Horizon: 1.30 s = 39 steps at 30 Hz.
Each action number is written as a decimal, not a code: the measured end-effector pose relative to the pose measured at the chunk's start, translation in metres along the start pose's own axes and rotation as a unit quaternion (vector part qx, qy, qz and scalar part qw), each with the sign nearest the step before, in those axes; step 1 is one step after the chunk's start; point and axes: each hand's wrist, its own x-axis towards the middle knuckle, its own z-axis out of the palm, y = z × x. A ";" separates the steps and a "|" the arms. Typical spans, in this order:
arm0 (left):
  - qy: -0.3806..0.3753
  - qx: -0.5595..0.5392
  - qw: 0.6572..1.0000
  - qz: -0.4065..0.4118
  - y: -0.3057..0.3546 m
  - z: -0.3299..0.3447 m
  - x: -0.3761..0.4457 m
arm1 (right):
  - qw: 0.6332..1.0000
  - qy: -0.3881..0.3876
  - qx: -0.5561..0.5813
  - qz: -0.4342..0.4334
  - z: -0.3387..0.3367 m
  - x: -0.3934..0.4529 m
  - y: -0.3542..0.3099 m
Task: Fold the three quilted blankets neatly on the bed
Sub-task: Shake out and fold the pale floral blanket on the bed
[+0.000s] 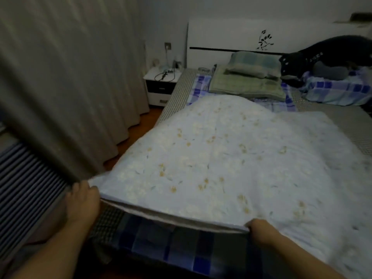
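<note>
A pale blue floral quilted blanket (231, 158) is spread over most of the bed, doubled along its near edge. My left hand (84, 202) grips its near left corner, lifted off the bed. My right hand (261, 231) grips the same near edge further right. Beneath it lies a blue checked blanket (171, 248), showing at the foot of the bed. A green folded blanket (247, 85) lies near the headboard under a green pillow (251, 64).
A blue checked bundle (338, 89) with dark clothing (326, 55) on top sits at the far right. Beige curtains (66, 87) hang close on the left. A white nightstand (161, 85) with cables stands by the headboard (241, 35). A striped fabric (24, 188) is at left.
</note>
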 end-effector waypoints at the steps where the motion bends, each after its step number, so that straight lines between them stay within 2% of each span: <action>1: -0.055 0.001 0.998 -0.040 0.000 0.009 -0.010 | 1.000 0.022 0.002 0.004 0.005 -0.004 0.000; 3: -0.145 -0.097 0.970 -0.169 0.012 0.023 -0.019 | 0.990 0.128 0.049 0.024 0.013 -0.012 0.003; 4: -0.180 -0.206 0.922 -0.273 0.024 0.026 -0.022 | 0.990 0.119 0.070 0.011 0.017 -0.017 0.002; 5: -0.210 -0.345 0.836 -0.372 0.038 0.025 -0.022 | 0.996 0.064 0.068 -0.017 0.023 -0.022 0.002; 6: -0.230 -0.493 0.713 -0.442 0.052 0.027 -0.021 | 0.997 0.008 0.054 -0.052 0.028 -0.025 0.003; 7: -0.245 -0.588 0.609 -0.473 0.063 0.026 -0.019 | 0.997 -0.014 0.027 -0.070 0.033 -0.028 0.005; 8: -0.253 -0.638 0.554 -0.470 0.072 0.023 -0.015 | 0.997 -0.005 0.020 -0.073 0.038 -0.030 0.007; 9: -0.251 -0.655 0.550 -0.453 0.078 0.023 -0.009 | 0.998 0.016 0.011 -0.067 0.041 -0.030 0.011; 10: -0.230 -0.658 0.570 -0.435 0.085 0.018 -0.005 | 0.998 0.033 0.013 -0.053 0.044 -0.030 0.018; 11: -0.197 -0.644 0.612 -0.414 0.089 0.012 0.000 | 0.998 0.038 0.014 -0.041 0.048 -0.030 0.023; 14: -0.061 -0.533 0.778 -0.326 0.088 0.001 0.011 | 0.995 0.097 0.011 0.009 0.058 -0.035 0.043; 16: -0.026 -0.455 0.855 -0.246 0.087 -0.007 0.009 | 0.984 0.164 0.044 0.044 0.059 -0.041 0.055; 18: -0.021 -0.323 0.939 -0.117 0.100 -0.025 0.005 | 0.972 0.196 0.112 0.066 0.054 -0.046 0.048; 19: -0.037 -0.253 0.967 -0.013 0.112 -0.032 -0.001 | 0.969 0.189 0.144 0.069 0.052 -0.048 0.039; 20: -0.069 -0.207 0.970 0.104 0.131 -0.041 -0.011 | 0.967 0.173 0.176 0.056 0.050 -0.047 0.028; 21: -0.119 -0.189 0.950 0.218 0.151 -0.045 -0.026 | 0.964 0.153 0.212 0.038 0.050 -0.046 0.018; 22: -0.161 -0.184 0.914 0.324 0.169 -0.046 -0.043 | 0.960 0.131 0.248 0.015 0.050 -0.045 0.006; 23: -0.188 -0.184 0.876 0.404 0.187 -0.046 -0.062 | 0.956 0.111 0.271 -0.007 0.049 -0.046 -0.007; 25: -0.220 -0.173 0.831 0.481 0.217 -0.035 -0.096 | 0.943 0.095 0.315 -0.057 0.043 -0.051 -0.036; 27: -0.240 -0.157 0.827 0.483 0.242 -0.031 -0.124 | 0.921 0.105 0.361 -0.101 0.036 -0.055 -0.059; 30: -0.165 -0.219 0.877 0.394 0.254 -0.025 -0.132 | 0.908 0.137 0.373 -0.131 0.019 -0.059 -0.074; 32: -0.081 -0.257 0.893 0.361 0.245 -0.024 -0.123 | 0.930 0.149 0.301 -0.150 0.015 -0.057 -0.069; 34: 0.024 -0.263 0.886 0.382 0.231 -0.025 -0.112 | 0.969 0.135 0.148 -0.147 0.019 -0.048 -0.055; 35: 0.066 -0.259 0.876 0.401 0.222 -0.029 -0.108 | 0.977 0.154 0.090 -0.113 0.019 -0.043 -0.045; 36: 0.090 -0.251 0.870 0.413 0.212 -0.034 -0.105 | 0.976 0.192 0.079 -0.059 0.017 -0.036 -0.032; 39: 0.122 -0.209 0.887 0.393 0.171 -0.046 -0.089 | 0.933 0.328 0.108 0.102 -0.003 -0.023 0.034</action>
